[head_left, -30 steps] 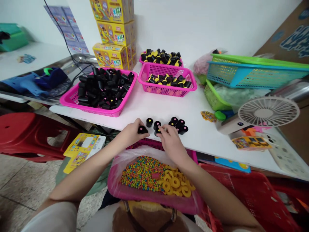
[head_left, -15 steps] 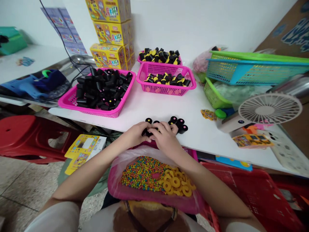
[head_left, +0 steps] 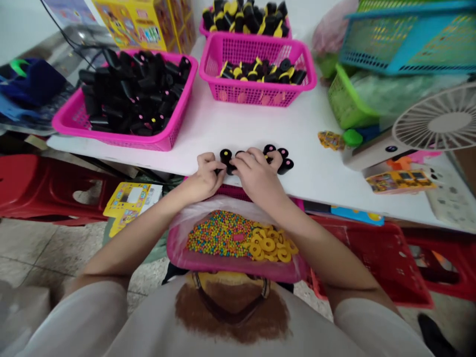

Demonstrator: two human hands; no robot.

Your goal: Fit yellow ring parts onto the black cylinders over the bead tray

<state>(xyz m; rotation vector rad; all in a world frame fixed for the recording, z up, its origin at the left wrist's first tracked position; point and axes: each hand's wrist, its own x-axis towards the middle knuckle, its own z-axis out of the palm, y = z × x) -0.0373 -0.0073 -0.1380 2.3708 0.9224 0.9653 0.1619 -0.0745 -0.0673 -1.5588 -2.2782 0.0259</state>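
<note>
My left hand (head_left: 204, 177) pinches a black cylinder (head_left: 219, 171) at the table's front edge. My right hand (head_left: 256, 172) curls over another black piece (head_left: 231, 168), partly hiding it. Beside them, a black cylinder with a yellow end (head_left: 225, 156) stands upright, and a small cluster of black cylinders (head_left: 280, 158) lies to the right. Below my hands, a pink tray (head_left: 238, 267) in a clear plastic bag holds coloured beads (head_left: 219, 235) and yellow rings (head_left: 267, 245).
Pink baskets of black pieces (head_left: 111, 140) and yellow-and-black pieces (head_left: 256, 96) stand on the white table (head_left: 230, 129). Yellow cartons (head_left: 141, 20) rise behind them. A fan (head_left: 439, 121), a green basket (head_left: 349, 99) and a blue basket (head_left: 409, 44) sit right. A red crate (head_left: 372, 258) is below.
My hands have come together over the black pieces. The whole scene has shifted upward in view as my head tilted down, showing more of my shirt and the floor.
</note>
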